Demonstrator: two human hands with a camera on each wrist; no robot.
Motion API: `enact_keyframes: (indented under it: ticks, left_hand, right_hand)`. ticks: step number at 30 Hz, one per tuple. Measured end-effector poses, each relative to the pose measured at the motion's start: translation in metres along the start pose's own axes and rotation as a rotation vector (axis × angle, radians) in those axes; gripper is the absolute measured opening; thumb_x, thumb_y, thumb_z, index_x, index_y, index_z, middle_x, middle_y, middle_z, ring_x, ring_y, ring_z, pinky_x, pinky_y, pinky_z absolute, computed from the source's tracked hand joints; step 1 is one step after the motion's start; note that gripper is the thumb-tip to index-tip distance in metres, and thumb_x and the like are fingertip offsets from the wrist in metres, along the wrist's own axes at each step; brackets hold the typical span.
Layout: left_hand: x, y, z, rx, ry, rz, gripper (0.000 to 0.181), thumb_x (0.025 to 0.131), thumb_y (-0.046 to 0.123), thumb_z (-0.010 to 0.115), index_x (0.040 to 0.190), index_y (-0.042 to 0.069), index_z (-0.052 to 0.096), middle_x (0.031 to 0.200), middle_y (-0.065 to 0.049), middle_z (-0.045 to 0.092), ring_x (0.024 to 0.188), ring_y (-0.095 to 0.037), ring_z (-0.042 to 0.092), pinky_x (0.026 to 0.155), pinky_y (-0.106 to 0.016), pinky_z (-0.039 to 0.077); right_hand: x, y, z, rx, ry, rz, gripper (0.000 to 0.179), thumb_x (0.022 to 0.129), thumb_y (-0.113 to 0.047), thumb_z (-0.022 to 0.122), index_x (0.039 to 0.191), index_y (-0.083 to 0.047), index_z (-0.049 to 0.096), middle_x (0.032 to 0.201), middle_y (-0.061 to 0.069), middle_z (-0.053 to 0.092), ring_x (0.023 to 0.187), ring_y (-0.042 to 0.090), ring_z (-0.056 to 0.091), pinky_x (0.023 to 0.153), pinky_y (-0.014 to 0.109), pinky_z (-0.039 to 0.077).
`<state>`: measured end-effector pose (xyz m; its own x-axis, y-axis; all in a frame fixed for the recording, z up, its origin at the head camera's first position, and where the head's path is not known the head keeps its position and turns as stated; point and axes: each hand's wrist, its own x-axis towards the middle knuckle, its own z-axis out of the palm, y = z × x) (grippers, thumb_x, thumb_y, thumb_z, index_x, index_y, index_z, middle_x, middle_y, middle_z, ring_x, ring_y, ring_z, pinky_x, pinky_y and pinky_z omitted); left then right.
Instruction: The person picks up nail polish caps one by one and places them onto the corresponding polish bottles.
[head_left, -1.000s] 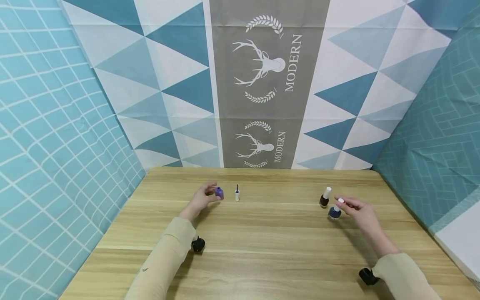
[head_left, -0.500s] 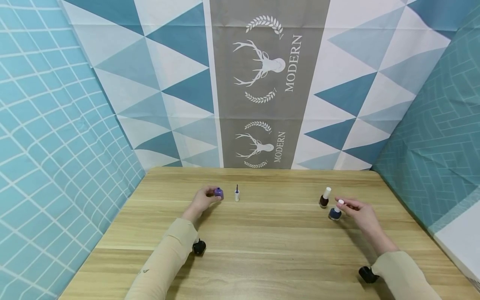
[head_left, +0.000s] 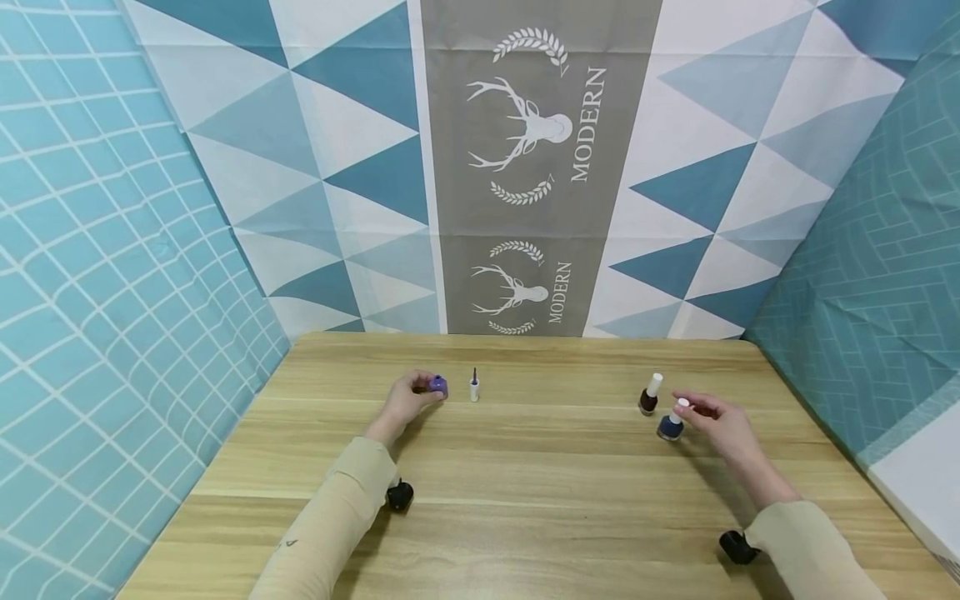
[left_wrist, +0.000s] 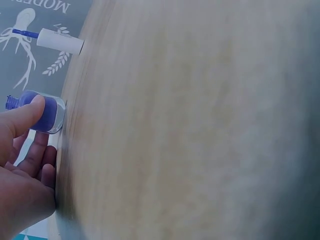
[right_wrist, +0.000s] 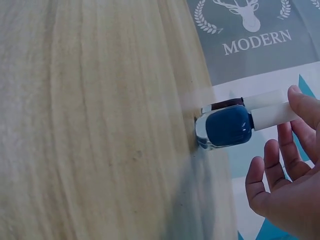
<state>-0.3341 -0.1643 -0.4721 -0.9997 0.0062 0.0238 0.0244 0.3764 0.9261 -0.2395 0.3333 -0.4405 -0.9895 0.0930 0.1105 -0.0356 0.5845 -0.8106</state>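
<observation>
Wood-grain desk (head_left: 547, 517); triangle-and-deer fabric (head_left: 525, 208) at 12 o'clock, grid fabric (head_left: 97, 250) 10, herringbone fabric (head_left: 892, 242) 2. White brush cap (head_left: 474, 390) upright, brush up, at 3 o'clock of purple nail-polish bottle (head_left: 439, 387), desk's 11 o'clock. Left grip (head_left: 403, 403) pinches that uncapped bottle. Right grip (head_left: 726, 427) pinches white cap (right_wrist: 274, 116) of blue nail-polish bottle (head_left: 670, 429), desk's 2 o'clock; dark nail-polish bottle (head_left: 648, 402) just beside, at its 11.

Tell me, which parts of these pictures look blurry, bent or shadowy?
Head view: fairly even light, soft shadows on the table beside the left sleeve and right sleeve; left wrist view: purple bottle fairly clear, table blurring and darkening toward the picture's right, its edge looking curved; right wrist view: small glints on the blue bottle, a soft shadow below it in the picture.
</observation>
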Motion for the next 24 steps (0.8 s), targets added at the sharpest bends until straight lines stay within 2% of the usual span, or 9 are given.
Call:
enact_keyframes:
  ticks: [5, 14, 24]
  left_hand:
    - [0.0, 0.0, 0.001, 0.021, -0.005, 0.007, 0.032, 0.083, 0.006, 0.071, 0.111, 0.0, 0.058, 0.109, -0.016, 0.059, 0.103, -0.029, 0.053, 0.092, -0.042, 0.042]
    - [-0.003, 0.004, 0.002, 0.024, -0.003, -0.005, 0.031, 0.083, 0.005, 0.07, 0.111, -0.001, 0.058, 0.11, -0.017, 0.058, 0.103, -0.03, 0.052, 0.092, -0.042, 0.042]
    - [-0.002, 0.004, 0.002, 0.031, -0.004, -0.021, 0.031, 0.084, 0.005, 0.069, 0.113, -0.001, 0.058, 0.112, -0.018, 0.057, 0.106, -0.031, 0.052, 0.095, -0.044, 0.042]
  right_hand:
    - [-0.002, -0.007, -0.004, -0.034, 0.011, -0.013, 0.061, 0.089, -0.048, 0.06, 0.131, -0.005, 0.054, 0.111, 0.007, 0.056, 0.088, 0.002, 0.048, 0.07, 0.019, 0.044]
    - [-0.004, -0.03, -0.01, -0.074, 0.052, -0.099, 0.051, 0.09, -0.04, 0.062, 0.127, -0.006, 0.058, 0.122, 0.018, 0.057, 0.089, -0.001, 0.046, 0.067, 0.017, 0.044]
    - [-0.005, -0.066, -0.007, -0.073, 0.024, -0.134, 0.048, 0.091, -0.037, 0.062, 0.128, -0.008, 0.057, 0.123, 0.014, 0.056, 0.091, 0.002, 0.047, 0.072, 0.012, 0.043]
